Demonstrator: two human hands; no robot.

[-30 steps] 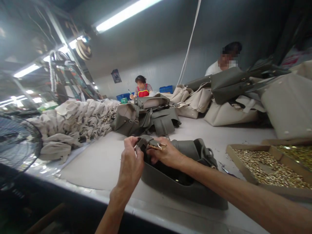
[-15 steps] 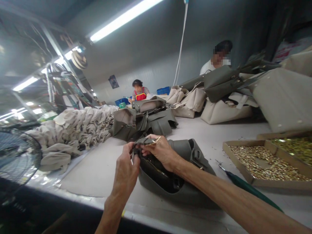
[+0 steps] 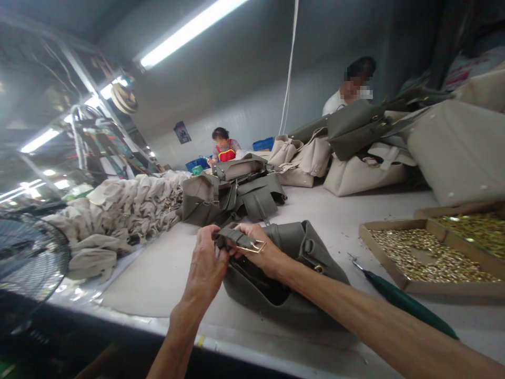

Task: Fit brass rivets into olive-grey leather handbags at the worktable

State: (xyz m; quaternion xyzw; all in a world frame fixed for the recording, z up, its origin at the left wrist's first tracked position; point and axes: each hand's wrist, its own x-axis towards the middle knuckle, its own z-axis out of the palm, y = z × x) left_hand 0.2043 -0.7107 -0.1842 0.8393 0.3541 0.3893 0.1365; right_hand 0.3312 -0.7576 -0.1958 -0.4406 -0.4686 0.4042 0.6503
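A dark grey handbag (image 3: pixel 315 310) lies on the table in front of me, its mouth turned toward me and its inside dark. My left hand (image 3: pixel 207 263) pinches a strap (image 3: pixel 239 238) at the bag's left end between thumb and fingers. From the other side my right hand (image 3: pixel 265 253) grips the same strap, its fingertips partly hidden under it. A gold buckle (image 3: pixel 258 246) on the strap lies across the back of my right fingers. Another small gold fitting (image 3: pixel 319 269) shows on the bag's right side.
On the right are a green-handled hook tool (image 3: pixel 406 302) and a cardboard tray (image 3: pixel 430 287) of small gold fittings. Grey bags (image 3: pixel 256 197) and beige bags (image 3: pixel 363 176) are heaped behind. Beige pieces (image 3: pixel 130 210) and a fan (image 3: pixel 31 258) stand left. Two people sit beyond.
The strap's buckle end has come down over my right fingers, and the buckle now shows plainly. My right hand has turned slightly; my left hand has hardly moved.
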